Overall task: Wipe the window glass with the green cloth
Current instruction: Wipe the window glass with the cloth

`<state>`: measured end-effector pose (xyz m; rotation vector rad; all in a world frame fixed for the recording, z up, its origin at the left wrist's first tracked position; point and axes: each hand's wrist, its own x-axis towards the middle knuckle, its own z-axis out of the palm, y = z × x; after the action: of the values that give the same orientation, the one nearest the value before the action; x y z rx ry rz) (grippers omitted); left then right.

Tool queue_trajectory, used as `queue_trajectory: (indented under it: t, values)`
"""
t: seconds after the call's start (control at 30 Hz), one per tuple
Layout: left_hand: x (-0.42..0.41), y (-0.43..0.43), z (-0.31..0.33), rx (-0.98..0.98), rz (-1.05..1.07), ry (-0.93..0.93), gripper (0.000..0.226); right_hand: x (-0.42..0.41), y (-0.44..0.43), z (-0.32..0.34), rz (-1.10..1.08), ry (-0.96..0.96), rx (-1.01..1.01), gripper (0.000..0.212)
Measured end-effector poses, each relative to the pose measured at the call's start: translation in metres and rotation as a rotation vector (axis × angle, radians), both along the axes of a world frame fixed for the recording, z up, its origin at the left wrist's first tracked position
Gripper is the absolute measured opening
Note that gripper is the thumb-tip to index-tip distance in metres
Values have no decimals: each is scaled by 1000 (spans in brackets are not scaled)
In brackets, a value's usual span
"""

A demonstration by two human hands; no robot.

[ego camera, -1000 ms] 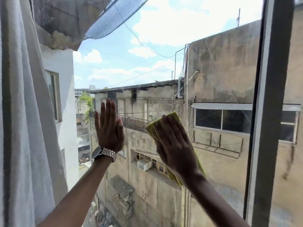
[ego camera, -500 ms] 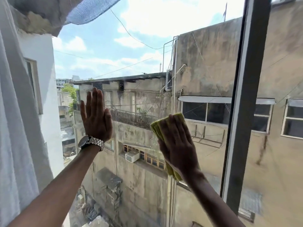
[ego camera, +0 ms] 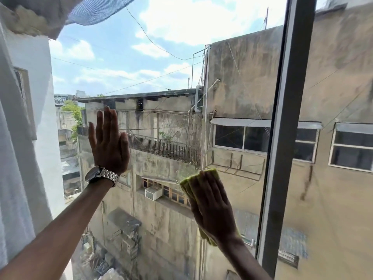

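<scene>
Curtain point(ego camera: 14, 178), pale and hanging in folds, fills the left edge, just beside the left forearm. A dark upright frame bar point(ego camera: 282, 138) runs top to bottom on the right and bounds the pane there; it stands near the right hand point(ego camera: 214, 207) but does not touch it. Blue mesh point(ego camera: 96, 11) sags across the top left corner. Through the glass point(ego camera: 161, 67) show stained concrete buildings, a railed balcony, an air conditioner point(ego camera: 153, 193) on a ledge, wires and a cloudy sky.

The cloth point(ego camera: 186, 183) lies under the right hand, low on the pane and right of centre. Its long axis runs steeply, from an upper end by the fingertips down and right to a lower end by the wrist. It looks folded into layers, yellow-green, with stacked edges showing at the upper left; only a rim shows around the hand, plus a strip by the wrist.

The right hand is spread flat, fingers together and pointing up, pressing the cloth to the glass rather than gripping it. The left hand point(ego camera: 109, 144) is open with fingers pointing up, palm toward the glass, higher and well apart to the left; whether it touches the glass I cannot tell. It holds nothing. A metal watch point(ego camera: 102, 175) sits on its wrist.
</scene>
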<state>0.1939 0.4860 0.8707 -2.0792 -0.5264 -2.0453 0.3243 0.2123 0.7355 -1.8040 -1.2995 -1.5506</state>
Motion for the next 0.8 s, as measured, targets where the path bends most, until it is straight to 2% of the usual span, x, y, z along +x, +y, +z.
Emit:
queue_trajectory:
  t: [0.1,0.17,0.23,0.3,0.4,0.47,0.53,0.6,0.7,0.8]
  values:
    - [0,-1,-1,2,7,6,63,5,14,65,20,-91,-46,56]
    - [1,4,1,-6,7,16,64,0,42,142,15,-147,14,56]
    - [2,7,0,0,8,12,64,-6,64,189,3,-114,98,58]
    - [0,7,0,-6,13,9,63,-8,64,177,-22,-76,112,61]
    - [0,1,2,-19,22,20,63,6,20,100,-29,-91,86,64]
    - [-4,4,4,-21,26,57,62,14,-5,70,-45,-116,61,71]
    - [-8,10,1,-21,41,112,64,18,-1,86,-40,-82,124,76]
    - [-7,13,1,-2,43,124,64,8,26,134,-31,-41,222,70]
    - [-6,19,2,35,9,68,62,-20,88,192,-4,-66,219,64]
    - [-7,22,-1,95,-50,14,59,-34,117,175,24,-136,116,58]
